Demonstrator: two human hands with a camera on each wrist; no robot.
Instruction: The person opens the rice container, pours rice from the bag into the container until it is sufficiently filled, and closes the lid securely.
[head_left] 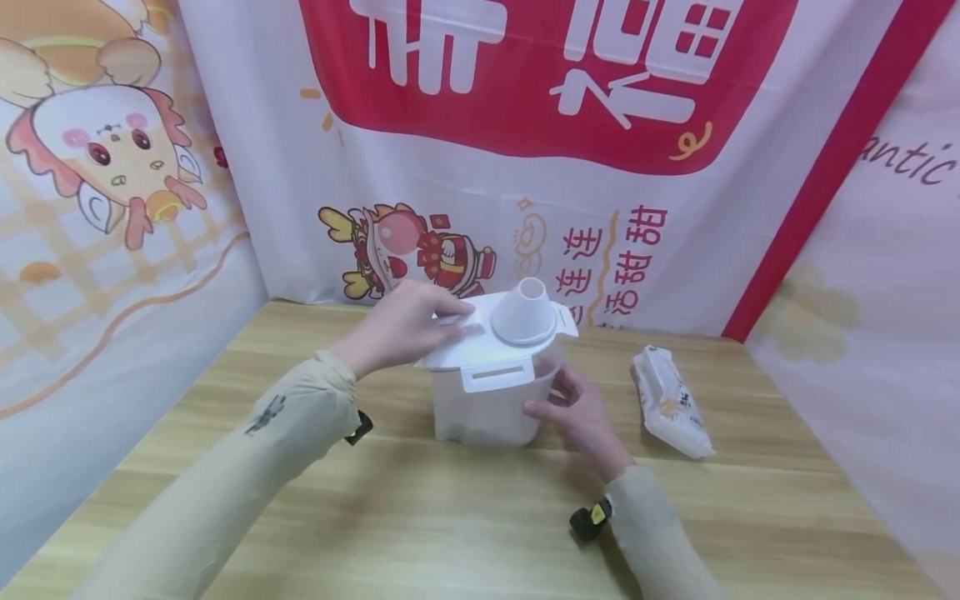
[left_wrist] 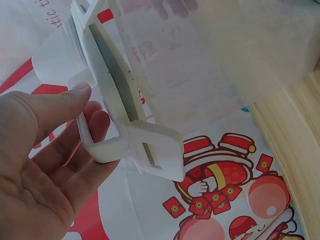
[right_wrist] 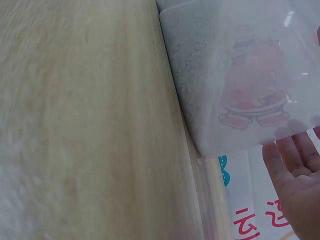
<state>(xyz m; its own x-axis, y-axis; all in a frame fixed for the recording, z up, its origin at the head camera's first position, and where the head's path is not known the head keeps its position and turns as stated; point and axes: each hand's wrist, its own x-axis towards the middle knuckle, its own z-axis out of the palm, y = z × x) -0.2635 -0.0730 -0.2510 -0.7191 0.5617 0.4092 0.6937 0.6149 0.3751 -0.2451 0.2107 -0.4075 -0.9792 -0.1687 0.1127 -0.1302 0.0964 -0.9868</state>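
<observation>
A translucent white container (head_left: 483,408) stands on the table, with pale grainy contents showing through its lower part in the right wrist view. Its white lid (head_left: 480,337) sits over the top, tilted, with open side loops and an upright cone (head_left: 525,312). In the left wrist view, part of the lid (left_wrist: 107,85) stands apart from the container's rim. My left hand (head_left: 408,325) grips the raised handle (left_wrist: 102,150) of the lid between thumb and fingers. With thumb and fingers about its right-hand corner, my right hand (head_left: 581,417) holds the container.
To the right on the wooden table (head_left: 420,533) lies a white plastic packet (head_left: 671,404) with printing. Printed cloth (head_left: 277,167) hangs along the table's back and sides. A small black device (head_left: 590,518) is strapped at the right wrist.
</observation>
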